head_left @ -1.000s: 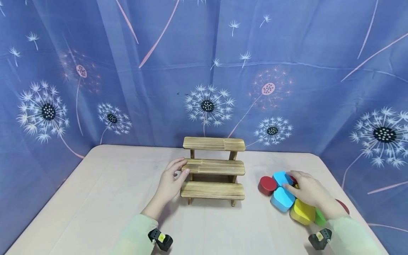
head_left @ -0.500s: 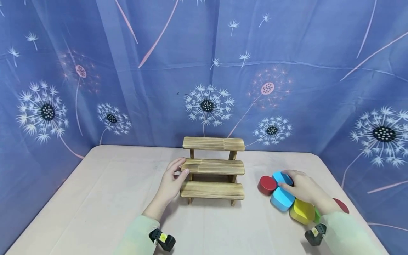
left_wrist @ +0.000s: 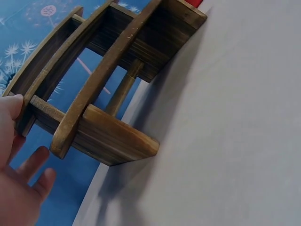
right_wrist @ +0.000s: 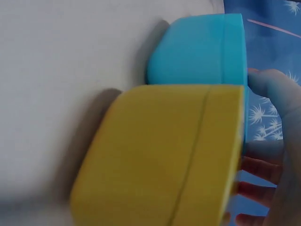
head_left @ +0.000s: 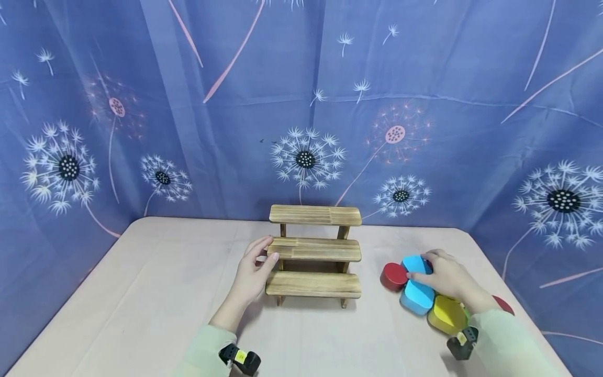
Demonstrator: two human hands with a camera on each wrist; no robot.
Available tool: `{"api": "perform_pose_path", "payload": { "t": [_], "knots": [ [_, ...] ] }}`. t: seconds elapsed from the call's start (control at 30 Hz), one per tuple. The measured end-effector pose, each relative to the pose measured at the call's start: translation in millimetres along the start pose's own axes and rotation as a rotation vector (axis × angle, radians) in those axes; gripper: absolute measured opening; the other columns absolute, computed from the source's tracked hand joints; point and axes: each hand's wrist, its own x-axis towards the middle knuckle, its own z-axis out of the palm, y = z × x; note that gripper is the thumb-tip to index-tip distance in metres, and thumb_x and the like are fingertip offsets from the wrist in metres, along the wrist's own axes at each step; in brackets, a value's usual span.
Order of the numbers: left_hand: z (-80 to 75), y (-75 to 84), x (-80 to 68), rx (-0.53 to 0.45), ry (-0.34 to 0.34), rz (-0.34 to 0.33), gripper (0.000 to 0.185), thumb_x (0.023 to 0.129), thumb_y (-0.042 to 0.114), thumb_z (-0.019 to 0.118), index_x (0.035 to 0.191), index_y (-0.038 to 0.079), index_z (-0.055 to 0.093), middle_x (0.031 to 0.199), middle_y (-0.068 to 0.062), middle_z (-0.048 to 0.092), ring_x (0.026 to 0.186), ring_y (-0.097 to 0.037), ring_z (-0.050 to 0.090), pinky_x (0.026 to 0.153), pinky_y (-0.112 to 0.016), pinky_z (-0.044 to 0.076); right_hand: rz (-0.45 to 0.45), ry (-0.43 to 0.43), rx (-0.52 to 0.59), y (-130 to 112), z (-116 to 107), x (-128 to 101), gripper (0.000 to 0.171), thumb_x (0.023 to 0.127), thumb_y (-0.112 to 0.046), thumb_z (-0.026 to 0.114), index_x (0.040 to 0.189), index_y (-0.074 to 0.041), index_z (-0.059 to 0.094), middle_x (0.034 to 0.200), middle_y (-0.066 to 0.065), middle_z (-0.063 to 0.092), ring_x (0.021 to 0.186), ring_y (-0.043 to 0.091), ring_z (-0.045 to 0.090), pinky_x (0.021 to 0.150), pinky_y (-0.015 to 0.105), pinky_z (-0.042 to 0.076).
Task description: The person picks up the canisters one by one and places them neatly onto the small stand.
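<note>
A three-tier wooden display stand [head_left: 313, 250] stands on the table. My left hand [head_left: 252, 269] holds the left end of its middle shelf, thumb at the front edge and fingers behind; the left wrist view shows the thumb on the wood and other fingers loose. On the right, my right hand [head_left: 449, 275] reaches over the far blue box [head_left: 413, 263], its straight thumb across the front and its fingers at the back right. Nearer stands another blue box [head_left: 417, 297], with a yellow box [right_wrist: 155, 155] closest in the right wrist view. The fingertips' contact is partly hidden.
A red round box [head_left: 393, 276] sits left of the blue ones. Another red piece [head_left: 504, 305] shows beyond the right forearm, and a green one is mostly covered. A blue dandelion-print curtain [head_left: 226, 131] surrounds the pale tabletop [head_left: 155, 293] at the back and sides.
My right hand has shifted slightly left, its thumb sliding across the front of the far blue box and spreading from the fingers. The left hand and the stand stay put.
</note>
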Motion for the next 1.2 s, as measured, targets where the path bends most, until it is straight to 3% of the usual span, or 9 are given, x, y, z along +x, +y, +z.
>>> {"api": "perform_pose_path", "payload": {
  "t": [0.13,0.33,0.5,0.7,1.03,1.2],
  "knots": [
    [-1.0,0.9,-1.1,0.014,0.001,0.001,0.044,0.091,0.016,0.062,0.133,0.007,0.053,0.139,-0.007,0.047,0.103,-0.019,0.053,0.082,-0.027,0.046,0.012,-0.022,0.027,1.6,-0.9,1.6,0.076,0.078,-0.048,0.07,0.122,0.012,0.054,0.124,0.035,0.048,0.11,0.05,0.047,0.086,0.066,0.043],
    [-3.6,0.0,-0.5,0.07,-0.006,-0.004,0.044,0.092,0.021,0.061,0.134,0.01,0.053,0.141,-0.008,0.046,0.109,-0.022,0.053,0.089,-0.042,0.044,0.037,-0.063,0.023,-1.9,-2.3,6.0,0.068,0.079,-0.037,0.068,0.125,0.01,0.052,0.127,0.035,0.046,0.112,0.051,0.045,0.086,0.067,0.042],
    [-5.0,1.8,0.1,0.086,-0.01,0.016,0.043,0.092,0.021,0.062,0.133,0.009,0.055,0.14,-0.008,0.048,0.111,-0.024,0.053,0.09,-0.046,0.044,0.074,-0.089,-0.01,-2.0,-2.5,7.1,0.074,0.077,-0.043,0.07,0.126,0.009,0.051,0.13,0.036,0.042,0.112,0.052,0.042,0.084,0.069,0.041],
    [-3.8,0.5,1.1,0.08,-0.002,0.033,0.042,0.091,0.019,0.062,0.132,0.008,0.055,0.138,-0.007,0.049,0.11,-0.023,0.053,0.088,-0.043,0.044,0.073,-0.055,-0.002,1.5,-1.0,5.2,0.079,0.073,-0.05,0.074,0.117,0.013,0.055,0.124,0.037,0.045,0.107,0.05,0.045,0.08,0.066,0.045],
    [-3.0,-0.8,0.5,0.089,-0.001,0.036,0.044,0.092,0.019,0.062,0.133,0.007,0.054,0.139,-0.007,0.049,0.108,-0.022,0.053,0.086,-0.037,0.043,0.057,0.004,0.104,3.5,0.2,1.3,0.075,0.078,-0.041,0.074,0.125,0.012,0.048,0.12,0.033,0.053,0.103,0.045,0.053,0.083,0.06,0.047],
    [-2.8,0.6,0.3,0.075,-0.001,0.037,0.043,0.092,0.019,0.061,0.133,0.007,0.054,0.138,-0.007,0.049,0.108,-0.023,0.053,0.087,-0.043,0.044,0.043,0.027,0.159,3.0,-2.0,-1.4,0.076,0.08,-0.038,0.073,0.129,0.011,0.043,0.12,0.033,0.054,0.102,0.045,0.056,0.084,0.059,0.048]
  ]
}}
